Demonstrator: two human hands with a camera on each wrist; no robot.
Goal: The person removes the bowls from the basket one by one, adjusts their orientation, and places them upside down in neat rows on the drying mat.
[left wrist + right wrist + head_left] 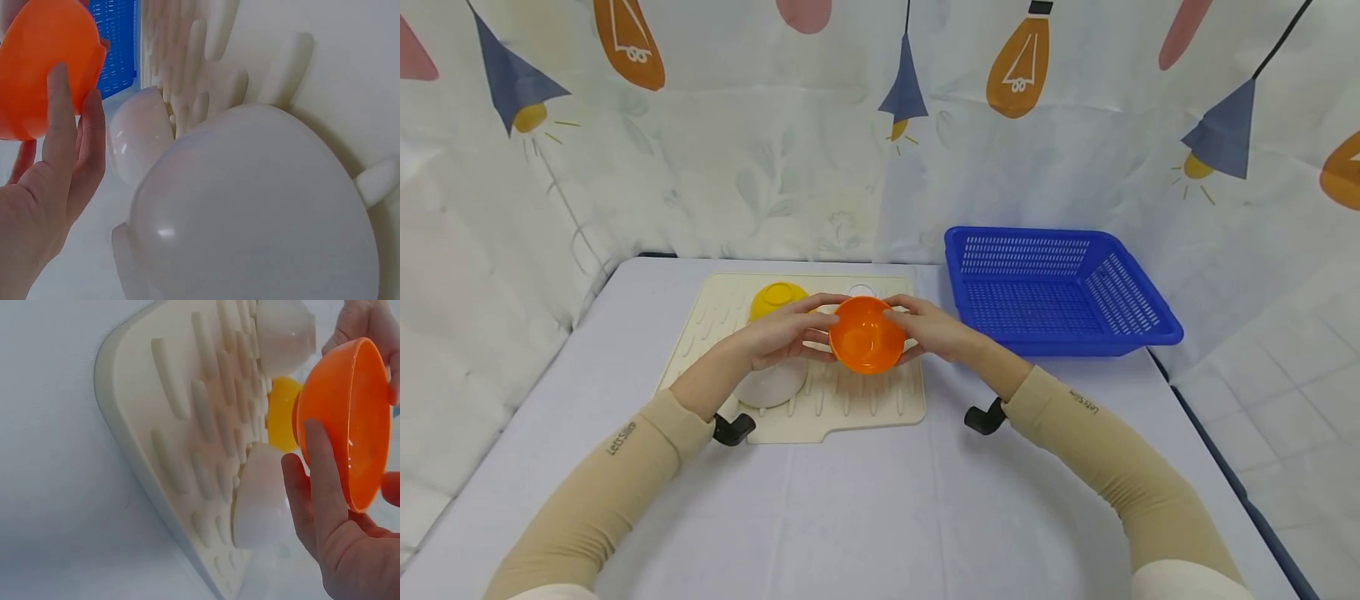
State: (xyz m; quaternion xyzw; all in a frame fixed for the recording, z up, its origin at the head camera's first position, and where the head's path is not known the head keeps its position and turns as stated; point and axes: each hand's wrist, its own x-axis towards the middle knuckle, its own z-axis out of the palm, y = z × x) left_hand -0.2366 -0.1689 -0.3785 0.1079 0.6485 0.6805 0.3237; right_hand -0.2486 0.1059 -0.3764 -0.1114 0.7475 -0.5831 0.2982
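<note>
Both hands hold an orange bowl [867,335] between them, raised over a cream ridged drying board [865,410]. The left hand [784,335] grips the bowl's left side, thumb at the rim and fingers along the outer wall. On the opposite side, the right hand [938,329] holds it the same way. The bowl's inside faces the head camera, tilted toward the person. Upside down on the board sit a yellow bowl [777,297] and a white bowl [772,386] near the left hand. Another white bowl [262,500] stands behind the orange one, mostly hidden in the head view.
A blue perforated plastic basket [1060,343] stands at the back right of the white-covered table [865,517]. Behind the table hangs a patterned curtain [820,167]. Small black wrist cameras [985,417] project below the sleeves.
</note>
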